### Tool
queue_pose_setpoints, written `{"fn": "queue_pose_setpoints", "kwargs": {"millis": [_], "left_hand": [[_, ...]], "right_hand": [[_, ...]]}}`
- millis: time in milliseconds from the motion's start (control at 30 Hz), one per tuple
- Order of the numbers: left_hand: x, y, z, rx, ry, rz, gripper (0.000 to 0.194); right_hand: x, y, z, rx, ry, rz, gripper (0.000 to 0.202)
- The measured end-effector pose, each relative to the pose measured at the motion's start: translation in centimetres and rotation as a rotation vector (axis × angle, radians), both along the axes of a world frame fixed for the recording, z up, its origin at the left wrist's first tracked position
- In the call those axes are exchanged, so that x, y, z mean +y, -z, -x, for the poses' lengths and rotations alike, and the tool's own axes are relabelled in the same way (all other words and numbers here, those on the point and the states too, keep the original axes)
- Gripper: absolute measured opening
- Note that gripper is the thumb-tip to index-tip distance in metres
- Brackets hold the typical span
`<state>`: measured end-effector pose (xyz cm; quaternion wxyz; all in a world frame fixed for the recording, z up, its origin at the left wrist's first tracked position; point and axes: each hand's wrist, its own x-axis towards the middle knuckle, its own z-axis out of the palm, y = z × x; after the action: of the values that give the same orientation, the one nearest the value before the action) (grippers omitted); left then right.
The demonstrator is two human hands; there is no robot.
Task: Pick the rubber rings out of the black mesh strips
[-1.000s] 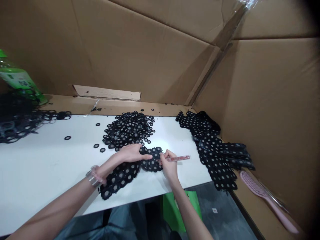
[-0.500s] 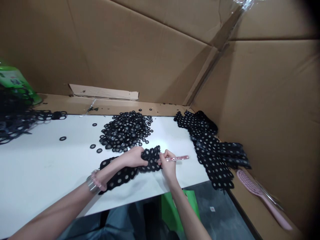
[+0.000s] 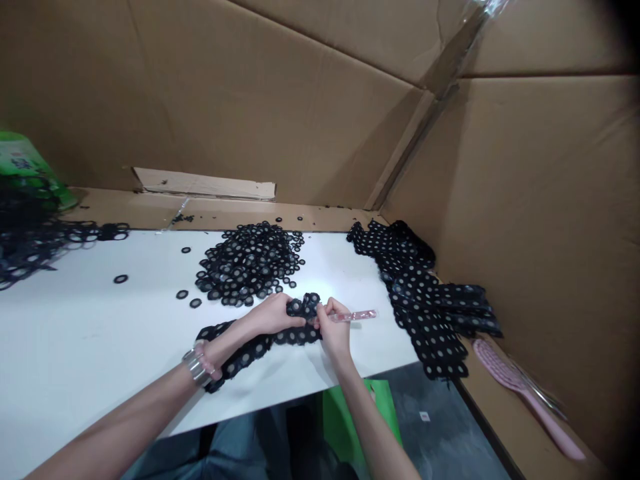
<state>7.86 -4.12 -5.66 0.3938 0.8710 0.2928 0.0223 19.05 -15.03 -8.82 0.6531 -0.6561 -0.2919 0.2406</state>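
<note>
While the left hand bunches the lace strip at lower centre, the right hand grips a pink tool; keeping the lace taut should help clean separation.

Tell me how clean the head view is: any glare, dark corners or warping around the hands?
Head view: the white table is bright, mildly glaring; left hand, right hand and black strip stay sharp; the right corners are vignetted dark; wide-angle warp bends the cardboard walls.
</note>
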Motion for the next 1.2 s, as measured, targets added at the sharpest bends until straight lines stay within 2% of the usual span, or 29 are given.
{"fn": "queue_pose_setpoints", "kwargs": {"millis": [233, 367, 500, 700, 833, 1200], "left_hand": [[-1.0, -0.6, 0.6, -0.103, -0.001, -0.111, 0.013], [-1.0, -0.4, 0.7, -0.113, -0.01, -0.115, 0.014], [-0.4, 0.4, 0.5, -0.126, -0.038, -0.06, 0.025], [0.1, 1.3, 0.4, -0.192, -0.015, 0.076, 0.022], [0.2, 1.8, 0.3, -0.232, -0.021, 0.111, 0.023], [0.3, 2.0, 0.3, -0.283, -0.032, 0.247, 0.024]], "right_hand": [[0.0, 0.0, 0.2, -0.039, 0.003, 0.011, 0.03], [0.1, 0.0, 0.2, -0.022, -0.007, 0.036, 0.03], [0.2, 0.0, 0.1, -0.011, -0.033, 0.065, 0.028], [0.2, -0.3, 0.2, -0.034, -0.029, 0.093, 0.027], [0.2, -0.4, 0.2, -0.052, -0.038, 0.095, 0.026], [0.2, 0.4, 0.0, -0.129, -0.057, 0.127, 0.028]]}}
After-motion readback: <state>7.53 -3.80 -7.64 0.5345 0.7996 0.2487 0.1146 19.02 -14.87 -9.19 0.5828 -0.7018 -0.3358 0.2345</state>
